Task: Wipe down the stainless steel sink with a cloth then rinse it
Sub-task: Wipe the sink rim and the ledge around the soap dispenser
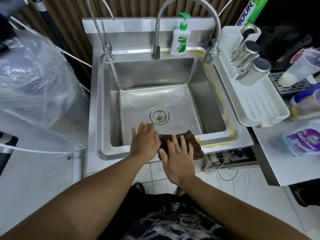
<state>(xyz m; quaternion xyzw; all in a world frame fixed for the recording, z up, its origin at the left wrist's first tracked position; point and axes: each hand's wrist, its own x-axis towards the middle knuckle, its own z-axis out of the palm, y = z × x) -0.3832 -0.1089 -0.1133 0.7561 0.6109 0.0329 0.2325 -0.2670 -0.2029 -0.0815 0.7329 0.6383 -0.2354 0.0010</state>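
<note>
Stainless steel sink (199, 94) seen from above, basin bare, drain (159, 116) near the front. Brown cloth (195, 142) spread flat over the sink's front rim, right of centre, far edge hanging just into the basin. Right hand (178, 158) flat on the cloth, palm down, fingers spread wide, gripping nothing. Left hand (144, 141) just beside it, also flat and spread, resting on the front rim with fingertips reaching over the basin toward the drain; touching the cloth's left edge or just short of it, hard to tell. Tall hose faucet (188, 7) arching over the back, green-capped soap bottle (180, 41) on the rear ledge. White dish rack (256, 99) on the table to the right.
</note>
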